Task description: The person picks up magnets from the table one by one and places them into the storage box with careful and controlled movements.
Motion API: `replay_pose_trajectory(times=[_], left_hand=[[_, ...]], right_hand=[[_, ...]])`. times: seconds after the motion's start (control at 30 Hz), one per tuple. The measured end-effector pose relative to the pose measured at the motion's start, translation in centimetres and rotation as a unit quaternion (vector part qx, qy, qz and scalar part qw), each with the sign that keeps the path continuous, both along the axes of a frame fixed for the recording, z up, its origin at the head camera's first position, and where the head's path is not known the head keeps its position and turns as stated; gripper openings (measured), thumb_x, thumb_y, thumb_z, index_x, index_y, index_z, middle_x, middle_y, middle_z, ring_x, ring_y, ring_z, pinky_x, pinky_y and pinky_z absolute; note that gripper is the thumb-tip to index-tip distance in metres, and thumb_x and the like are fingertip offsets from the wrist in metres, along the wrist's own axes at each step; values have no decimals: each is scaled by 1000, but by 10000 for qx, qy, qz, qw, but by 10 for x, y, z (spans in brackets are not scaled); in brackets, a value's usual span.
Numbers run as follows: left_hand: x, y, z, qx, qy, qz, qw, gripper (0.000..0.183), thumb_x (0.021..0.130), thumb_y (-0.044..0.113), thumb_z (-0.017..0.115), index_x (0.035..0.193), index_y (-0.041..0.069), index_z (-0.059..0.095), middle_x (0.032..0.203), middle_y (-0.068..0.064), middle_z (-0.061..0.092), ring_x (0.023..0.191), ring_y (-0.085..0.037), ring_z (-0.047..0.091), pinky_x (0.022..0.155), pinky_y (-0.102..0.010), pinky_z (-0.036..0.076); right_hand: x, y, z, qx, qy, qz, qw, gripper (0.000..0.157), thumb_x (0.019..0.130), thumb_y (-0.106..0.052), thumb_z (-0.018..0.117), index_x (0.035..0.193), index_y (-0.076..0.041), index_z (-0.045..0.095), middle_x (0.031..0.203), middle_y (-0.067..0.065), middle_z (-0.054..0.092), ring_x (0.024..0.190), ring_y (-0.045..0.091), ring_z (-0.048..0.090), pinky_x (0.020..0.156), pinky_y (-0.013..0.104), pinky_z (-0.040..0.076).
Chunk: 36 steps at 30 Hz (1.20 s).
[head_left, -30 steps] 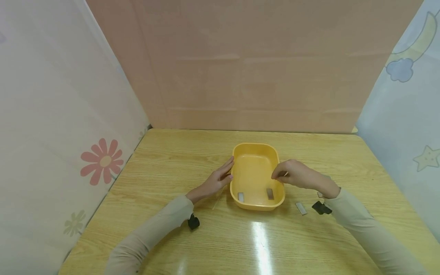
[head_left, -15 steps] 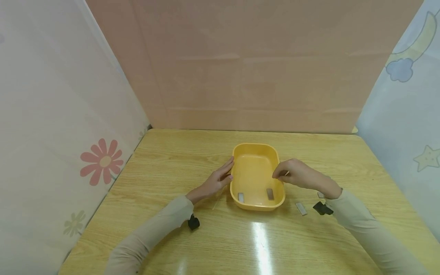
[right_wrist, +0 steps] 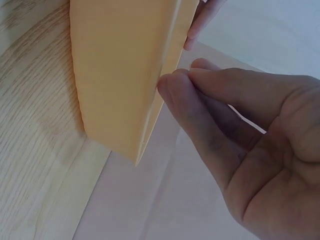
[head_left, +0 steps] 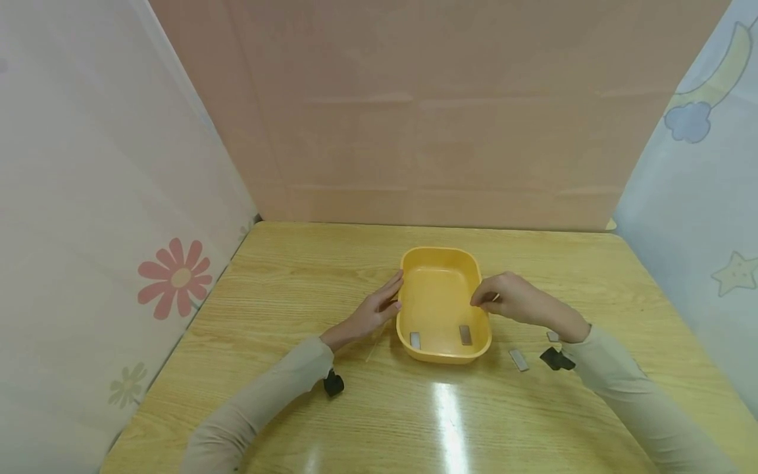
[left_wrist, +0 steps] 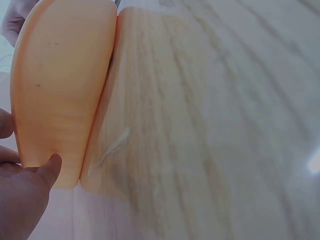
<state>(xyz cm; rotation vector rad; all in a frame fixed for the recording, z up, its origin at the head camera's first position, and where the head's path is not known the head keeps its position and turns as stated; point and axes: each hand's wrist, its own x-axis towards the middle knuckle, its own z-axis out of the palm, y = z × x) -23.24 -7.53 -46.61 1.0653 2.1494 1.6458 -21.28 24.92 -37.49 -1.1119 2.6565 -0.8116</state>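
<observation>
Your left hand (head_left: 372,313), thumb spread from the fingers, touches the tray (head_left: 437,293). Your right hand's (head_left: 508,299) fingertips meet at its rim, grip impossible to tell; nearer you than them lies a brown tile (head_left: 465,335).

Glare (head_left: 451,421) is streaking tabletop (head_left: 296,283) on yellow tray (head_left: 445,359)'s near side; soft shadows (right_wrist: 62,122) are hugging its base; left-wrist view's looking hazy.

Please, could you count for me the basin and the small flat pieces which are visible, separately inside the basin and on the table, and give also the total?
Yellow basin: 1
Small flat pieces inside the basin: 2
Small flat pieces on the table: 2
Total visible: 5
</observation>
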Motion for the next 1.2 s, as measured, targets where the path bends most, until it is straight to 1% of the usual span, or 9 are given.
replay_pose_trajectory(times=[0.13, 0.33, 0.47, 0.7, 0.93, 1.1, 1.2], left_hand=[[1, 0, -1, -22, 0, -19, 10000, 56, 104, -1, 44, 150, -15, 16, 163, -21, 2, 149, -31, 6, 116, -38, 25], [1, 0, -1, -41, -86, -19, 10000, 56, 105, 0, 44, 151, -13, 15, 164, -18, 1, 150, -28, 5, 116, -37, 24], [1, 0, -1, -43, -82, -15, 10000, 56, 105, 0, 44, 151, -13, 15, 164, -19, 1, 150, -28, 5, 116, -37, 24], [1, 1, -1, -39, -60, -23, 10000, 55, 105, -1, 43, 151, -14, 16, 163, -20, 2, 150, -29, 5, 116, -38, 24], [0, 1, -1, -47, -88, -18, 9999, 56, 104, -2, 44, 151, -14, 16, 164, -18, 2, 150, -28, 5, 117, -36, 23], [0, 0, 0, -62, -101, 11, 9999, 56, 105, 0, 44, 151, -13, 16, 164, -17, 2, 150, -26, 5, 117, -34, 23], [0, 0, 0, -35, -66, -3, 10000, 56, 105, 0, 44, 151, -13, 16, 164, -18, 2, 150, -27, 5, 117, -36, 24]], right_hand=[[1, 0, 0, 27, -36, -51, 10000, 17, 84, 12, 70, 94, -2, 75, 91, 10, 72, 76, 11, 67, 65, 24, 56], [1, 0, 3, 32, 17, -31, 10000, 16, 84, 10, 71, 94, -2, 75, 91, 9, 73, 78, 14, 68, 66, 25, 57], [2, 1, 3, -1, 36, -20, 10000, 17, 84, 11, 71, 94, -2, 75, 91, 10, 73, 79, 15, 68, 66, 25, 57], [1, 5, 0, -110, 241, 64, 9996, 15, 82, 12, 72, 93, 2, 74, 89, 11, 73, 76, 15, 68, 63, 26, 57], [0, 8, 0, 94, 115, -63, 9999, 14, 83, 11, 71, 94, 2, 75, 91, 10, 73, 78, 15, 68, 66, 25, 57], [0, 9, 2, 98, 82, -62, 9999, 14, 84, 10, 71, 94, 1, 75, 91, 9, 73, 79, 15, 68, 66, 25, 57], [0, 10, 2, 110, 99, -66, 9999, 14, 84, 10, 71, 94, 1, 75, 91, 9, 73, 79, 16, 68, 66, 24, 57]])
